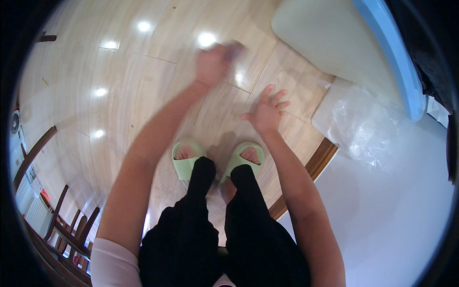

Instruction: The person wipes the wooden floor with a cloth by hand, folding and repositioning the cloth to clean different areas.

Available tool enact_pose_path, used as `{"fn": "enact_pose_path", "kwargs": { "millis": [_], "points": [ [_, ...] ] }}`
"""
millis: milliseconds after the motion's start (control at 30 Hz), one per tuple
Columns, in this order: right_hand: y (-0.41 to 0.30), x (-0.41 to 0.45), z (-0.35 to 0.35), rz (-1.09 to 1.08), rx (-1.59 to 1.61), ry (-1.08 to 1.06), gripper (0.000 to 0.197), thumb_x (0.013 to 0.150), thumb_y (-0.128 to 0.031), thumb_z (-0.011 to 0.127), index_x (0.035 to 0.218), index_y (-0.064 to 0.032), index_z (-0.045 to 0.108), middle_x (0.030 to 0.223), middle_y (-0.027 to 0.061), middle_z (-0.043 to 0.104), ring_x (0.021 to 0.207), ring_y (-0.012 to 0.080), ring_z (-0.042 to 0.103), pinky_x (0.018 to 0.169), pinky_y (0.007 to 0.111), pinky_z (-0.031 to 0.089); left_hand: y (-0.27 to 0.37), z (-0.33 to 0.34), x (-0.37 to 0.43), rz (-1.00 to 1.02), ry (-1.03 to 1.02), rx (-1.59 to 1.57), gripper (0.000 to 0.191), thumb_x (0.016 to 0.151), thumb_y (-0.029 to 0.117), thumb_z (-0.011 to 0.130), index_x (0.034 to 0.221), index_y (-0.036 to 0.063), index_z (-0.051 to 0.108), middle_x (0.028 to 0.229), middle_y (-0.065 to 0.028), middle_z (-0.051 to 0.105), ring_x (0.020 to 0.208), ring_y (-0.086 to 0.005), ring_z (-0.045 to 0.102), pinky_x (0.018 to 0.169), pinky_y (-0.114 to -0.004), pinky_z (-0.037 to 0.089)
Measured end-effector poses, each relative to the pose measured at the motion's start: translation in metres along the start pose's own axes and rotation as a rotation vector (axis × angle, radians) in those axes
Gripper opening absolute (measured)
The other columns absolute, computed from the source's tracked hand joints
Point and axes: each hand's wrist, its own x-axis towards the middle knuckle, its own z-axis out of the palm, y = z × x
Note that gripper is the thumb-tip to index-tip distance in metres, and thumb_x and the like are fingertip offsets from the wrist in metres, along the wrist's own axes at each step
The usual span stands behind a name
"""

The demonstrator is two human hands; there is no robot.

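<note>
My left hand point(212, 66) is stretched out in front of me over the light wood-look floor point(143, 86), fingers curled around a small purple object point(235, 52). Motion blur hides what that object is. To its right and closer to me, my right hand point(268, 112) has its fingers spread and holds nothing, with the floor beneath it. Below both hands are my feet in pale green open-toed slides point(188, 163).
A cream-coloured furniture panel point(326, 39) with a light blue edge point(391, 50) stands at the upper right. Crumpled clear plastic point(358, 122) lies beside the white wall point(391, 215). A brown baseboard point(321, 159) runs along that wall. Dark wooden chair legs point(68, 229) stand at lower left.
</note>
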Motion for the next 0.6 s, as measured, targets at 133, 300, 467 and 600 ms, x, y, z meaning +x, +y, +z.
{"fn": "enact_pose_path", "kwargs": {
  "millis": [133, 300, 467, 600],
  "points": [
    [-0.011, 0.007, 0.007, -0.017, -0.029, -0.008, 0.134, 0.063, -0.039, 0.094, 0.158, -0.0038, 0.005, 0.155, 0.0438, -0.007, 0.138, 0.0708, 0.011, 0.105, 0.069, 0.037, -0.153, -0.095, 0.040, -0.337, 0.187, 0.446, 0.022, 0.082, 0.027, 0.072, 0.091, 0.0075, 0.068, 0.085, -0.0147, 0.068, 0.073, -0.0369, 0.066, 0.066, -0.049, 0.050],
    [0.004, 0.013, 0.009, -0.013, -0.073, 0.018, 0.134, 0.063, -0.040, 0.093, 0.158, -0.0035, 0.005, 0.155, 0.0447, -0.007, 0.137, 0.0712, 0.013, 0.105, 0.068, 0.039, -0.099, -0.077, 0.058, -0.198, 0.016, 0.182, 0.030, 0.083, 0.034, 0.074, 0.087, 0.0049, 0.068, 0.081, -0.0174, 0.067, 0.071, -0.0383, 0.065, 0.063, -0.048, 0.050],
    [-0.004, 0.010, 0.004, -0.006, -0.059, -0.017, 0.134, 0.064, -0.039, 0.093, 0.158, -0.0034, 0.005, 0.155, 0.0437, -0.008, 0.138, 0.0702, 0.011, 0.106, 0.068, 0.038, 0.042, 0.020, 0.043, 0.272, -0.059, -0.099, 0.030, 0.076, 0.029, 0.081, 0.088, 0.0055, 0.068, 0.085, -0.0122, 0.066, 0.078, -0.0329, 0.066, 0.071, -0.044, 0.051],
    [-0.003, 0.007, 0.000, -0.017, -0.043, -0.020, 0.134, 0.064, -0.039, 0.093, 0.158, -0.0033, 0.005, 0.156, 0.0432, -0.008, 0.139, 0.0697, 0.010, 0.107, 0.067, 0.038, 0.053, 0.031, 0.080, 0.122, -0.168, 0.016, 0.033, 0.079, 0.038, 0.076, 0.100, 0.0121, 0.073, 0.093, -0.0115, 0.070, 0.085, -0.0325, 0.068, 0.074, -0.046, 0.052]
  ]
}}
